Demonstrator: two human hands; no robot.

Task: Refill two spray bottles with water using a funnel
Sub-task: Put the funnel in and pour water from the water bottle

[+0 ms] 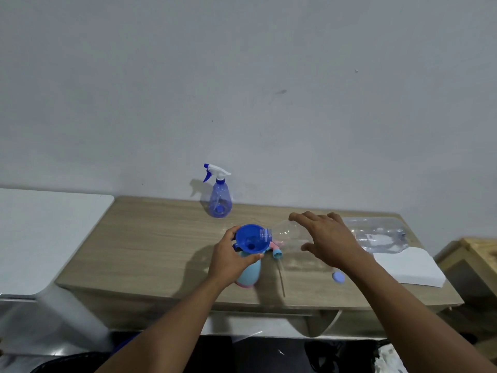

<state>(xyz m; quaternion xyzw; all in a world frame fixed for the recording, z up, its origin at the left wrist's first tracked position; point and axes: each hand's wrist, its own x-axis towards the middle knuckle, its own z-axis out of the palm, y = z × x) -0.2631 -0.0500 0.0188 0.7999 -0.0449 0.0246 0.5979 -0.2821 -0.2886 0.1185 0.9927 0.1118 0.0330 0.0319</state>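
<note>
Here, left hand (pixel 231 258) gripping funnel (pixel 248 236) atop pale bottle (pixel 250 273), right hand (pixel 330 238) apparently clasping tipped clear bottle (pixel 287 234).

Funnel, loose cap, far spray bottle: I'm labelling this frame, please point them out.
Blue funnel (pixel 247 236): head view, inside of bowl.
Blue bottle cap (pixel 338 277): head view, top face.
Translucent blue spray bottle (pixel 220 199): head view, body.

Blue spray bottle (pixel 219 200): translucent blue, white-and-blue trigger head fitted, upright at the far centre of the tabletop (pixel 161 238).
Pale spray bottle (pixel 254 273): light blue, pink base, upright near centre, head off.
Funnel (pixel 250 239): blue, seated in the pale spray bottle's neck.
Water bottle (pixel 376 234): clear, uncapped, on its side, mouth over the funnel's right rim.
Spray head (pixel 277 253): pink and teal, lying just right of the pale spray bottle, tube pointing near.
Cap (pixel 338 277): blue, near right.
</note>
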